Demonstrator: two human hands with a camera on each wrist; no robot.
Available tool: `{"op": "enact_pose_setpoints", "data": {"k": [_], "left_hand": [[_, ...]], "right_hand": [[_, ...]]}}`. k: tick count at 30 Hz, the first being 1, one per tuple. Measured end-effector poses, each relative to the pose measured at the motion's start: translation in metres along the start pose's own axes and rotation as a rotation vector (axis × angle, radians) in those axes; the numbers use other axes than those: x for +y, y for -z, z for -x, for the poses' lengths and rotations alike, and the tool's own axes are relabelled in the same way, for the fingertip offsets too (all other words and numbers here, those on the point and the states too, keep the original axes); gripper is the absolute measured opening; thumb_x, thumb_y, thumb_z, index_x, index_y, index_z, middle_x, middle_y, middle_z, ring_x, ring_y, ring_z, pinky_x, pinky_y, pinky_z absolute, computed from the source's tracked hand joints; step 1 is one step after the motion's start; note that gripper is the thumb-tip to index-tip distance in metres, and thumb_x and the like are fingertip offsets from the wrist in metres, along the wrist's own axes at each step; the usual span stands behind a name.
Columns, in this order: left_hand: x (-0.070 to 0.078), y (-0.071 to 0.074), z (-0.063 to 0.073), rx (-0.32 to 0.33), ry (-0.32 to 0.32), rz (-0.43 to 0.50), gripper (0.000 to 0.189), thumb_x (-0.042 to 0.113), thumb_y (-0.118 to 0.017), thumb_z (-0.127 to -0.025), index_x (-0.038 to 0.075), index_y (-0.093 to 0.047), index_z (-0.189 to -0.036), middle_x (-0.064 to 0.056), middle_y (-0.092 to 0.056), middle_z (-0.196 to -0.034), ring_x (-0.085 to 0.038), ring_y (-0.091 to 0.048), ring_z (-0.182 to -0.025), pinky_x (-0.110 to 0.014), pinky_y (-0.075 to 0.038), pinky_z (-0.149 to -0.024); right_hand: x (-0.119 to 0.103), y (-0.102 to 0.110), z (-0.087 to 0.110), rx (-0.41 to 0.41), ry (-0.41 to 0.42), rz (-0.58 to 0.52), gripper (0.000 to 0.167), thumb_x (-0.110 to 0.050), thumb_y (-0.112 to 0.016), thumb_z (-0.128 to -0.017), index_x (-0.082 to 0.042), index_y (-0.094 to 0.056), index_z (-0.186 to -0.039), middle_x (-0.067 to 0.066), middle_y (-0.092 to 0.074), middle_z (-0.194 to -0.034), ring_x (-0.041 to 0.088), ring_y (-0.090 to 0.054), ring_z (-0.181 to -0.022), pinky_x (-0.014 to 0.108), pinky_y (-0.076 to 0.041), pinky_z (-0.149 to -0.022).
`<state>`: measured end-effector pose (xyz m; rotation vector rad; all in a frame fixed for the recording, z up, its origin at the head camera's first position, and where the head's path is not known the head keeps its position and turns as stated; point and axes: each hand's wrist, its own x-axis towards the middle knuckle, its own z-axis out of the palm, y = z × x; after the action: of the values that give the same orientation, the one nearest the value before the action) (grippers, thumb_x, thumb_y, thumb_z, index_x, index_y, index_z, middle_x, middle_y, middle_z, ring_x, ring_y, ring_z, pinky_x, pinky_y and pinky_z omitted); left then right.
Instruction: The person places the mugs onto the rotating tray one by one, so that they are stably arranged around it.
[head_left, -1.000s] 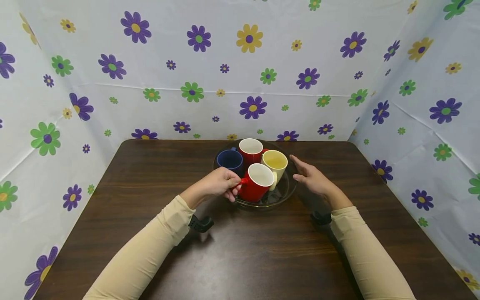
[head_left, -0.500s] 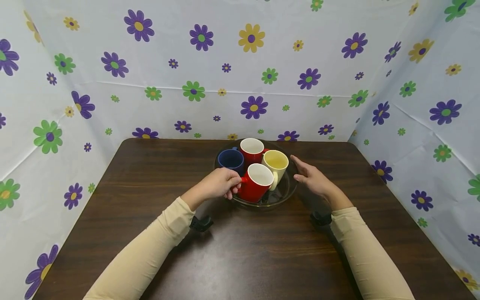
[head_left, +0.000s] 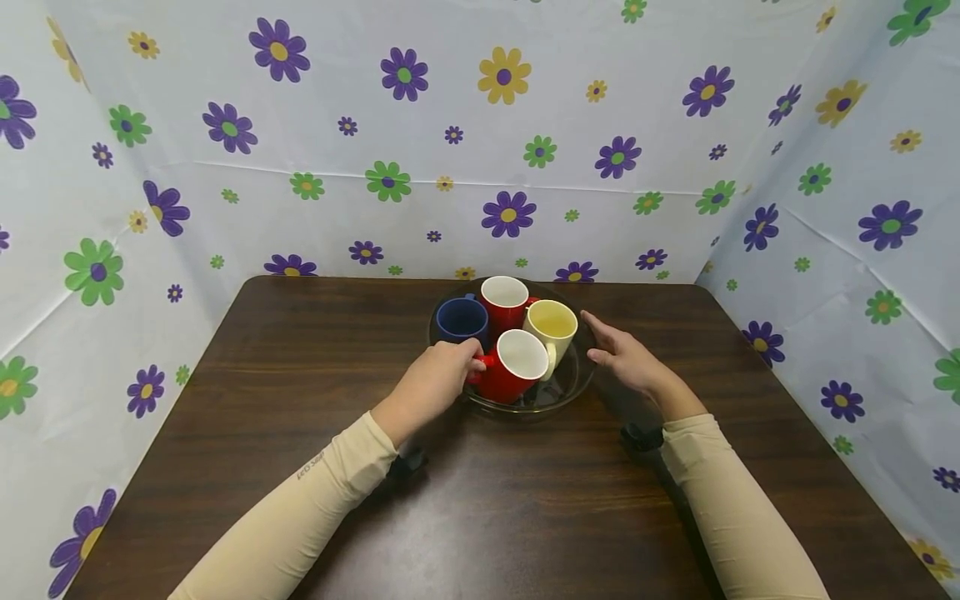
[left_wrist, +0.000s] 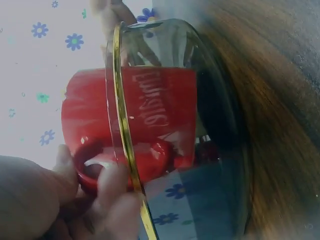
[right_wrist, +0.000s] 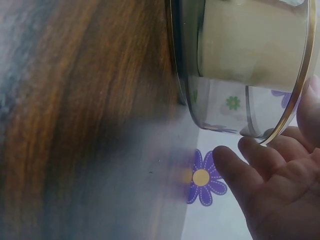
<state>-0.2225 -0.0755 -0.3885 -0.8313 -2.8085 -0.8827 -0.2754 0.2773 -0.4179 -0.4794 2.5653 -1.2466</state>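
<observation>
My left hand (head_left: pixel 437 379) pinches the handle of the front red mug (head_left: pixel 512 367), which stands in a round, see-through dark bowl (head_left: pixel 558 400) with a gold rim. In the left wrist view the red mug (left_wrist: pixel 160 110) shows white lettering through the bowl's wall, and the thumb and fingers are at its handle. Behind it in the bowl are a blue mug (head_left: pixel 462 320), a second red mug (head_left: pixel 504 302) and a yellow mug (head_left: pixel 552 329). My right hand (head_left: pixel 628 358) is at the bowl's right side, fingers extended along the gold rim (right_wrist: pixel 300 75).
The bowl stands toward the back of a dark wood table (head_left: pixel 510 517). White flower-printed sheeting (head_left: pixel 337 208) hangs behind the table and along both sides.
My left hand has turned at the handle, with its back now more upward and the wrist lower. The front red mug has shifted only slightly. My right hand keeps its place.
</observation>
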Motion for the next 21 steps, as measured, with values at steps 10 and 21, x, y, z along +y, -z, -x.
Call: {"op": "enact_pose_setpoints", "data": {"k": [10, 21], "left_hand": [[0.0, -0.003, 0.003, 0.038, -0.082, -0.4, 0.013, 0.011, -0.073, -0.094, 0.003, -0.064, -0.097, -0.01, -0.072, -0.086, -0.022, -0.066, -0.067, -0.036, -0.062, -0.069], [-0.005, -0.013, -0.002, 0.112, -0.124, -0.551, 0.004, 0.011, -0.074, -0.093, 0.009, -0.071, -0.092, -0.006, -0.075, -0.084, -0.021, -0.07, -0.069, -0.038, -0.06, -0.058]], "right_hand": [[0.0, 0.001, 0.0, 0.0, 0.007, 0.021, 0.069, -0.003, -0.051, -0.105, -0.01, -0.015, -0.163, 0.015, -0.01, -0.169, 0.045, -0.016, -0.151, 0.06, -0.02, -0.119], [-0.002, 0.0, -0.002, 0.006, 0.01, 0.018, 0.069, 0.0, -0.05, -0.105, -0.008, -0.015, -0.163, 0.016, -0.01, -0.168, 0.045, -0.017, -0.151, 0.059, -0.02, -0.119]]}}
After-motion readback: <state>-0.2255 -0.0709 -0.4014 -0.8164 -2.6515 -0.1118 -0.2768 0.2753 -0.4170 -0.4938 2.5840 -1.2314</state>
